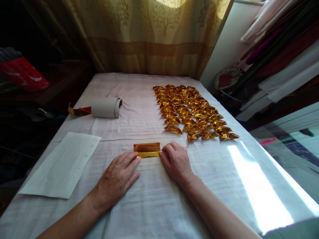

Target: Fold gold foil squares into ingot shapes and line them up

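Note:
A small sheet of gold foil paper lies on the white-covered table, with a folded strip along its near edge. At the left end of that strip, the fingertips of my left hand press down; its fingers are stretched out and the thumb stands apart. My right hand has curled fingers, with thumb and forefinger closed at the strip's right end. Beyond the right hand, several folded gold foil ingots sit in rows.
A roll of grey-backed foil lies at the back left, its loose end trailing left. Nearer is a printed paper sheet. The tablecloth covers the table. Behind hangs a patterned curtain; clothes hang to the right.

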Demonstrator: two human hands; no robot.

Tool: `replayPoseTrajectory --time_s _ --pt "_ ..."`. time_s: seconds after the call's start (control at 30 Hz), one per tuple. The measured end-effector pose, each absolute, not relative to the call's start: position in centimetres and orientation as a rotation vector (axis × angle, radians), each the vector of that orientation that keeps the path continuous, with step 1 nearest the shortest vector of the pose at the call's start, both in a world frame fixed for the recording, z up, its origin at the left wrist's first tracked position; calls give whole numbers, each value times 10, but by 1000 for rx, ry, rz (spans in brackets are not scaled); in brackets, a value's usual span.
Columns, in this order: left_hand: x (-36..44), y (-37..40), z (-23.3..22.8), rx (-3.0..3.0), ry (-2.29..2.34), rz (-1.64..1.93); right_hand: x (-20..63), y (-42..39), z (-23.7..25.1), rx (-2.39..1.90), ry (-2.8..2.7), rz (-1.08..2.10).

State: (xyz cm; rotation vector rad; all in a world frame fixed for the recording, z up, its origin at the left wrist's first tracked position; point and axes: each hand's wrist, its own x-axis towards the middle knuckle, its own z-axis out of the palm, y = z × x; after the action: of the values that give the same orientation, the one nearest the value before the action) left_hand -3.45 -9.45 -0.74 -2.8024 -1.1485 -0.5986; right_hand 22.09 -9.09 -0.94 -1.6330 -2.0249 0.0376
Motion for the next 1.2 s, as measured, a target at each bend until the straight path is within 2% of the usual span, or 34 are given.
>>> replayPoseTrajectory --time_s 0.13,0.23,0.43,0.73,0.93,1.07,1.2 --pt "-30 -97 -7 -2774 -1166 -544 212 -96 0 -1361 -2110 -65" --pt "-29 -98 -7 -2762 -1187 -528 198 -99 3 -1175 -2350 24" --pt "-35 -95 -4 -2793 -1170 -543 201 -104 -3 -1358 -2555 232" --pt "-46 -85 -8 -2851 -1207 -713 238 -112 -5 -1453 -2397 138" --pt "-48 -79 -7 -2790 -1287 -878 229 -91 -6 -1470 -2167 232" --pt "-44 -77 -4 -2794 -1316 -864 225 -78 -11 -1602 -2015 177" --pt "-42 -78 -2 -2812 -1335 -836 224 -77 -13 -1543 -2035 179"
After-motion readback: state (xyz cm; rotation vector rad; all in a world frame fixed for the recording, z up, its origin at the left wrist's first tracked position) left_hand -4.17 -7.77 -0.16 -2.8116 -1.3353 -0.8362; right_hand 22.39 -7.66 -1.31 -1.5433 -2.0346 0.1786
